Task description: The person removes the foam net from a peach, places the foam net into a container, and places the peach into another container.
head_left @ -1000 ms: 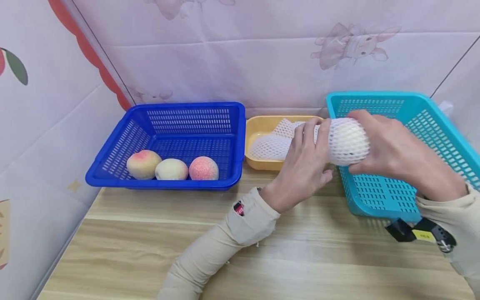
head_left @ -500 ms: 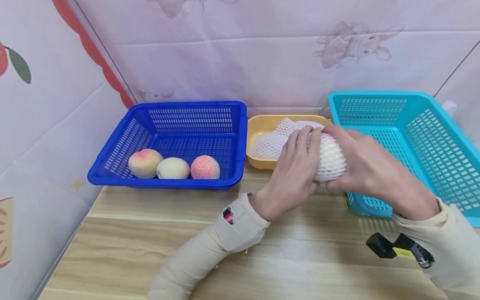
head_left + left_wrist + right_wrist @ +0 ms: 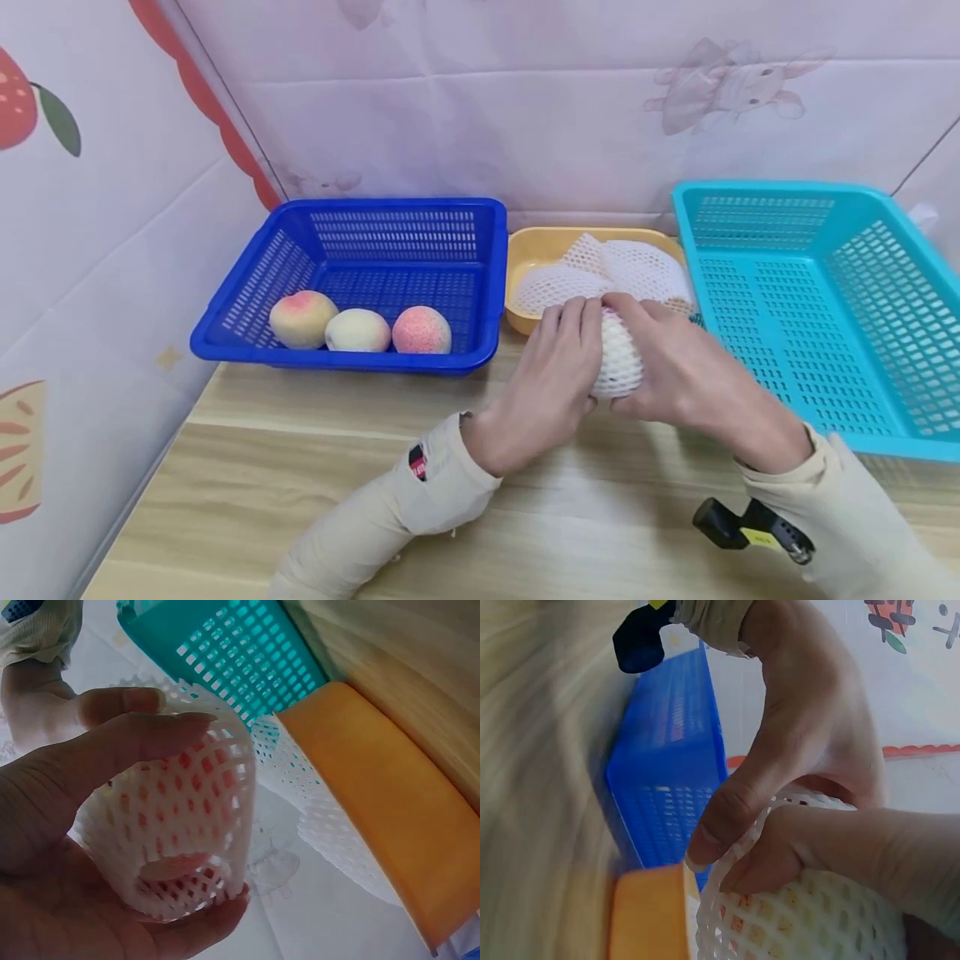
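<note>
A peach in a white foam fruit net (image 3: pixel 618 358) is held between both hands in front of the yellow tray. My left hand (image 3: pixel 543 375) grips its left side, and my right hand (image 3: pixel 675 367) grips the right. In the left wrist view the foam mesh (image 3: pixel 176 802) shows pink fruit through its holes, with a gathered opening at one end. Thumb and fingers of the left hand curl round that end. From the right wrist, the right thumb (image 3: pixel 731 814) presses along the net's edge, close to the left thumb. The palms hide much of the fruit.
On the left stands a blue basket (image 3: pixel 491 333) with three bare peaches (image 3: pixel 357 331) along its near side. The yellow tray (image 3: pixel 528 250) holds several white foam nets (image 3: pixel 641 267). To the right is a teal basket (image 3: pixel 795 317). A patterned wall covering (image 3: pixel 585 125) rises behind.
Both hands have brought the netted peach left and nearer, from beside the teal basket to in front of the yellow tray. The hands are closer together. The head view has shifted slightly.
</note>
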`<action>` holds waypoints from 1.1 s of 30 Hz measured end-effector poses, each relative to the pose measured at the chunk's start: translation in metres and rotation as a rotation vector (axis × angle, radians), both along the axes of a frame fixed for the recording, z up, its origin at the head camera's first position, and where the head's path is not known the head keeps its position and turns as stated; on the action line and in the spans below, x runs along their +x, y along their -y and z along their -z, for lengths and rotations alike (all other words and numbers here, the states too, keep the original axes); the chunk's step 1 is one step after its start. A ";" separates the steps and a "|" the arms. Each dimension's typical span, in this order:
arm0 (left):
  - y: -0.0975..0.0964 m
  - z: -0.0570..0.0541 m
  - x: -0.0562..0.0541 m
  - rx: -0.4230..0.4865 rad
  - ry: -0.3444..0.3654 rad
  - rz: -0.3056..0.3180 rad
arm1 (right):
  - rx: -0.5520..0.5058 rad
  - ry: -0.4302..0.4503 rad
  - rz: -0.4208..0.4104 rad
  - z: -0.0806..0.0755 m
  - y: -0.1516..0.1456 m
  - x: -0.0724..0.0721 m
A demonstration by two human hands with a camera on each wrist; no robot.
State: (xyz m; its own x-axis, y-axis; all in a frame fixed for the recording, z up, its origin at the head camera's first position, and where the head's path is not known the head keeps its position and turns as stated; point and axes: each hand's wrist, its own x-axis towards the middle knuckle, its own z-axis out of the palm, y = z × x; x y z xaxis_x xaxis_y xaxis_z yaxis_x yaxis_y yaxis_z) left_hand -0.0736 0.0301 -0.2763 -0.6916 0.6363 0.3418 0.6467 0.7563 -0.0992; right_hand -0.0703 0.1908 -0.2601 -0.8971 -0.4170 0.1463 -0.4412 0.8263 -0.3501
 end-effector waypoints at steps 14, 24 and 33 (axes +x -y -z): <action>0.013 0.026 0.016 -0.092 0.068 -0.032 | -0.044 0.142 -0.003 0.033 0.020 0.008; 0.018 0.039 0.019 -0.077 0.236 -0.045 | -0.051 0.205 -0.013 0.050 0.026 0.010; 0.016 0.050 0.018 -0.113 0.225 -0.043 | -0.034 0.226 -0.013 0.060 0.025 0.010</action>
State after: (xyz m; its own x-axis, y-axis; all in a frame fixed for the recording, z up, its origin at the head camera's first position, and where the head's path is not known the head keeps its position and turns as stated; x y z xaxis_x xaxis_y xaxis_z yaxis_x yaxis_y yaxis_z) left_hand -0.0555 0.0138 -0.3259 -0.7698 0.6297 0.1044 0.6292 0.7761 -0.0417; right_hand -0.0605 0.1659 -0.3196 -0.9031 -0.4271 -0.0436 -0.3589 0.8069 -0.4692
